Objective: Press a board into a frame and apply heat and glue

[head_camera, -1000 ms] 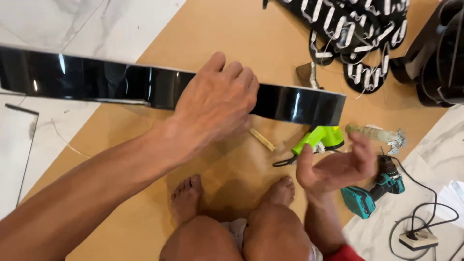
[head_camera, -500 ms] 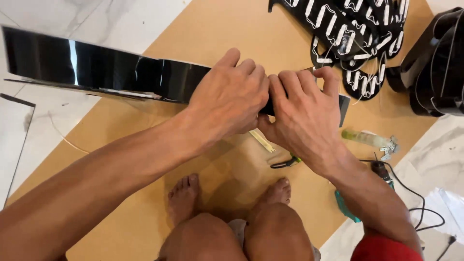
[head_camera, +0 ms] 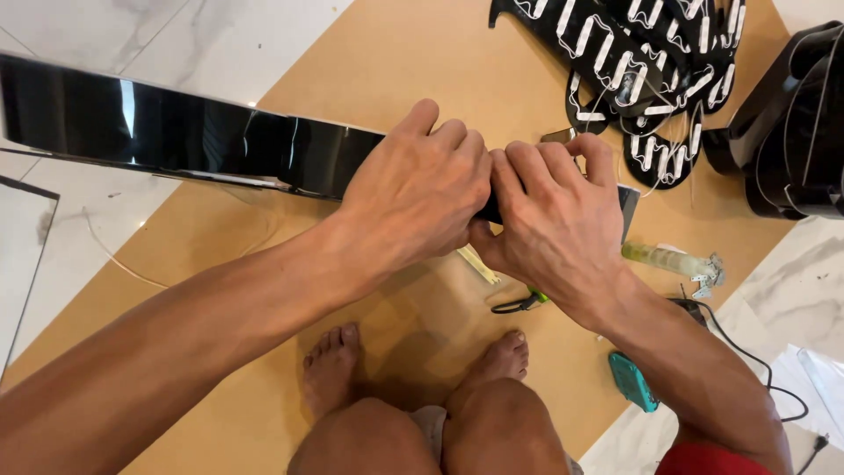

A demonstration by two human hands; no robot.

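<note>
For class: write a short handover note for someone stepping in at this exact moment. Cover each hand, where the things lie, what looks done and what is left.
Left hand: clamped over the glossy black strip, fingers curled over its top edge.
Right hand: gripping the same strip right beside the left, near its right end.
Strip: held on edge above the brown board, running off to the left.
Nearby: black letter shapes with white light modules at the top, a clear tube and a teal power tool to the right.
Done: both hands set on the strip.
Left: the strip looks straight where visible, so any shaping is still to do.

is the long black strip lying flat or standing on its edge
On edge: the black strip shows its glossy face, both hands gripping its right end.
</note>
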